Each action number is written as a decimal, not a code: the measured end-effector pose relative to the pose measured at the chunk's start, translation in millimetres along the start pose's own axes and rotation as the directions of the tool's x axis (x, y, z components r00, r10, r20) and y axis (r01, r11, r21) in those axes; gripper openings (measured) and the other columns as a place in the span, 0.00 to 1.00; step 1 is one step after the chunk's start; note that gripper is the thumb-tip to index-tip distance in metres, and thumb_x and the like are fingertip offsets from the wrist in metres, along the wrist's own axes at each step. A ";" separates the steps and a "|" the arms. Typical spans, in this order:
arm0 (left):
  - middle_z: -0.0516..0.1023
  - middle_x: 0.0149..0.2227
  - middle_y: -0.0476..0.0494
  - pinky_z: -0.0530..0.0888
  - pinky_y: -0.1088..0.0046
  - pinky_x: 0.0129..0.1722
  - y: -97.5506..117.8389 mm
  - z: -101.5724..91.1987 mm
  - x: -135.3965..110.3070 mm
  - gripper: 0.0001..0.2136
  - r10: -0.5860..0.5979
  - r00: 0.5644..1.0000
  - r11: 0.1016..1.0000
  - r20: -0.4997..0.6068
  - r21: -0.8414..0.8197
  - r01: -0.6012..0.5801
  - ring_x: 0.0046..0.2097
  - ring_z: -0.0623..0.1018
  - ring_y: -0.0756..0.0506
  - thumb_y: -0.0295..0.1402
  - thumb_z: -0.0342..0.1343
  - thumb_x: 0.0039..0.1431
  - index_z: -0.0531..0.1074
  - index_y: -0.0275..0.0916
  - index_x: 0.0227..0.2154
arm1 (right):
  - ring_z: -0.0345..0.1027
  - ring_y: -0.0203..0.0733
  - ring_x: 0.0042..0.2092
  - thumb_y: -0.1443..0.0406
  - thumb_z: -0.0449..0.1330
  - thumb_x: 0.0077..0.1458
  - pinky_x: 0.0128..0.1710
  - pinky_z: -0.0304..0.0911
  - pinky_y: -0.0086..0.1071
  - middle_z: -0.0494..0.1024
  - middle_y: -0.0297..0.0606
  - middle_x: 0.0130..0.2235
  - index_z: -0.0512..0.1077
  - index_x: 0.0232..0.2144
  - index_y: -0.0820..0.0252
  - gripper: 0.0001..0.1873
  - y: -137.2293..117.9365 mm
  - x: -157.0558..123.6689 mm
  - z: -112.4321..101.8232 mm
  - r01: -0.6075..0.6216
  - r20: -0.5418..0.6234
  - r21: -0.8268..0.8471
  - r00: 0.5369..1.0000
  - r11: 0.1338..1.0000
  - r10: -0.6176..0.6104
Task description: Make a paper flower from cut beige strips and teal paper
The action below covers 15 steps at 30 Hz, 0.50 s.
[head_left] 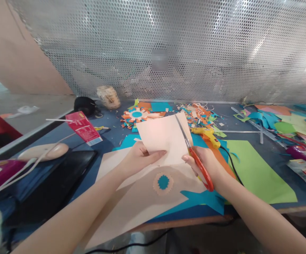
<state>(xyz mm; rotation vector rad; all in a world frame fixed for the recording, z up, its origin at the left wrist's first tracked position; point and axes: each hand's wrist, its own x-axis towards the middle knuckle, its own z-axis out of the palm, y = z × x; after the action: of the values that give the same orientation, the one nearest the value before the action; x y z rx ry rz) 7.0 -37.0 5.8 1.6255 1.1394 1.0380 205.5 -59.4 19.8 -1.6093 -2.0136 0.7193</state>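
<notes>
My left hand (139,158) pinches the lower left edge of a pale cream sheet of paper (163,137), holding it up over the table. My right hand (205,164) grips orange-handled scissors (195,155); their blades run up along the sheet's right edge, cutting into it. Under the hands lies a larger cream sheet (142,197) with a scalloped cutout showing blue (163,182), and a blue paper shape (203,201) beside it.
A yellow glue gun (207,134) with a black cord lies behind my right hand. A green sheet (256,169) is at right. Paper scraps and an orange-blue paper flower (138,114) sit further back. A red carton (83,127), black pad (54,183) and perforated metal wall (168,46) are around.
</notes>
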 end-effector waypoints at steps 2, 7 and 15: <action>0.78 0.26 0.45 0.71 0.75 0.26 -0.5 -0.2 0.1 0.11 0.008 1.000 1.000 -0.005 0.004 -0.008 0.26 0.73 0.48 0.38 0.60 0.40 0.76 0.34 0.23 | 0.53 0.31 0.19 0.46 0.50 0.48 0.20 0.46 0.27 0.62 0.31 0.17 0.55 0.17 0.57 0.23 -1.0 -0.8 0.1 -0.011 0.005 0.002 1.000 1.000 0.011; 0.77 0.24 0.47 0.70 0.77 0.24 -1.6 -2.9 0.7 0.08 0.015 1.000 1.000 0.019 -0.017 -0.014 0.25 0.72 0.49 0.36 0.59 0.41 0.76 0.36 0.22 | 0.49 0.30 0.19 0.45 0.51 0.47 0.19 0.44 0.27 0.58 0.29 0.16 0.54 0.16 0.57 0.24 0.8 -1.2 -1.1 0.059 -0.052 -0.017 0.997 0.998 -0.059; 0.79 0.28 0.45 0.71 0.75 0.26 -5.6 -4.9 -0.6 0.09 -0.023 0.994 0.998 0.106 -0.059 0.029 0.27 0.74 0.47 0.36 0.61 0.40 0.77 0.37 0.26 | 0.51 0.30 0.19 0.48 0.48 0.50 0.19 0.46 0.26 0.58 0.29 0.17 0.54 0.17 0.57 0.22 1.8 -1.1 -1.7 0.105 -0.051 0.068 0.993 0.992 -0.102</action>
<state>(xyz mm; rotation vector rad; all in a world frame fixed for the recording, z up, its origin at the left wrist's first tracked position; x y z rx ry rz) 0.9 -35.5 1.8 1.5945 1.0471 0.9497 208.1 -59.9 19.9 -1.4571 -1.9994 0.6989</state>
